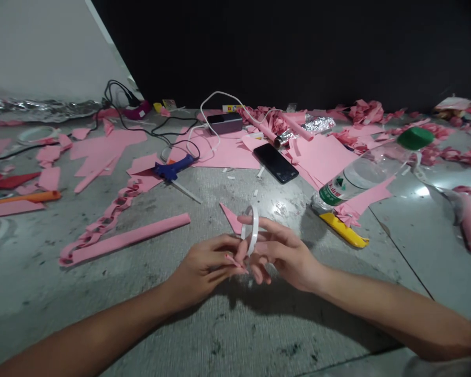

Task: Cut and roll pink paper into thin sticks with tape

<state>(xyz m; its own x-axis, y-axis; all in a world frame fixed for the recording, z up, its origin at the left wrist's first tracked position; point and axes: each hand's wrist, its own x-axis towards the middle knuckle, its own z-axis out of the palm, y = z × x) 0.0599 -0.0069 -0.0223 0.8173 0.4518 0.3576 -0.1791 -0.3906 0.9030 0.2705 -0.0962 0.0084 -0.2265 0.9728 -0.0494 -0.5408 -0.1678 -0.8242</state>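
Observation:
My left hand [210,264] pinches a small rolled piece of pink paper [232,258] between its fingers. A thin roll of white tape [253,230] stands upright between my hands. My right hand [288,248] has its index finger through the ring, with the other fingers below it. The fingertips of both hands meet near the lower edge of the roll; whether they touch is hard to see. Just behind them lies a pointed scrap of pink paper [231,217]. To the left rest a pink paper chain [105,217] and a long folded pink strip [133,237].
A blue glue gun [174,168] lies with its cable beyond the chain. Farther back are a black phone [275,162], a power bank [224,123] and pink sheets [325,154]. A tilted plastic bottle [361,173] and a yellow cutter [343,230] lie at right.

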